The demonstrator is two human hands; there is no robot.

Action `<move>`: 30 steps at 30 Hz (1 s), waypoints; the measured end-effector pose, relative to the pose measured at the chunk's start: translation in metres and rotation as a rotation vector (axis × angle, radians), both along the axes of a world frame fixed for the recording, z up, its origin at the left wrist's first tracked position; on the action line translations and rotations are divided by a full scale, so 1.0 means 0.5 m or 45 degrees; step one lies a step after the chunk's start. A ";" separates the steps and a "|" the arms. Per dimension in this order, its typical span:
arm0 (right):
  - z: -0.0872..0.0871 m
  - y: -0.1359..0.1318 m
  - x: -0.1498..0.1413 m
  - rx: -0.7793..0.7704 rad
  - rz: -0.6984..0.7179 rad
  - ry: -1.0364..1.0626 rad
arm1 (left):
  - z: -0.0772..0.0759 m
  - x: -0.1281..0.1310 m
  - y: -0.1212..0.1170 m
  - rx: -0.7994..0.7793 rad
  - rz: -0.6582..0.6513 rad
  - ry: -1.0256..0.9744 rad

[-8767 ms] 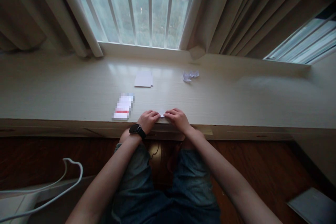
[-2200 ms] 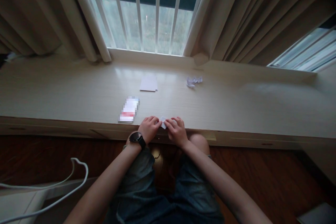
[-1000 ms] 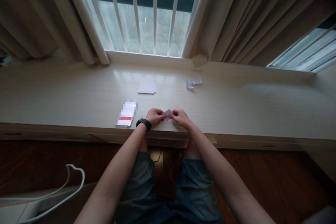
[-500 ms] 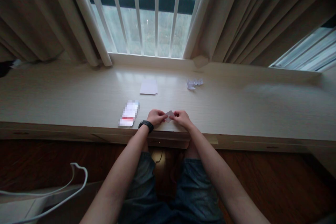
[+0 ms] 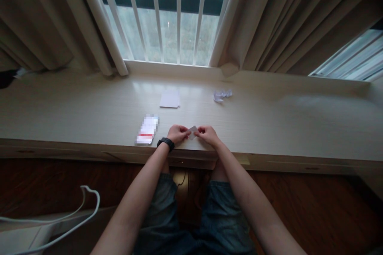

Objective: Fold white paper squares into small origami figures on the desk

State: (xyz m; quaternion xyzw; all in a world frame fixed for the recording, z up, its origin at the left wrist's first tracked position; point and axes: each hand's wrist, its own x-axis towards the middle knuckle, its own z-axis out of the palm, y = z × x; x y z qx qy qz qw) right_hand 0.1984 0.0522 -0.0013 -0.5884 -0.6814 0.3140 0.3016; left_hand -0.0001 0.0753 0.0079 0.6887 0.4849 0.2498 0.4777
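A small piece of white paper [image 5: 192, 132], folded into an angular shape, is held just above the desk near its front edge. My left hand [image 5: 178, 133], with a black band on the wrist, pinches its left side. On the opposite side my right hand [image 5: 207, 134] grips it between thumb and fingers. The fingertips hide parts of the paper, so its exact folds cannot be made out. Farther back lies a stack of white paper sheets [image 5: 169, 99]. Several small folded paper pieces [image 5: 222, 95] sit to the right of that stack.
A phone [image 5: 147, 129] with a blurred screen lies left of my left hand, by the front edge of the pale desk [image 5: 284, 123]. Behind are a barred window and curtains [image 5: 263, 20]. A white cable [image 5: 97, 201] loops at lower left.
Hardly anything differs. Both hands keep the paper in the same place, with only a very slight shift of the left wrist and of the view.
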 end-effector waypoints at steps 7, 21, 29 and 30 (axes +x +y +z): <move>0.000 0.001 -0.003 -0.019 -0.045 -0.019 | -0.003 -0.003 0.001 0.069 -0.025 0.074; 0.015 -0.012 -0.012 -0.025 0.071 -0.018 | -0.009 -0.008 0.004 0.193 -0.045 0.144; -0.006 -0.006 -0.010 -0.063 0.042 0.033 | -0.010 -0.010 0.005 0.091 -0.084 0.020; -0.010 -0.005 -0.011 -0.063 0.028 0.014 | -0.010 -0.009 0.005 0.079 -0.095 0.004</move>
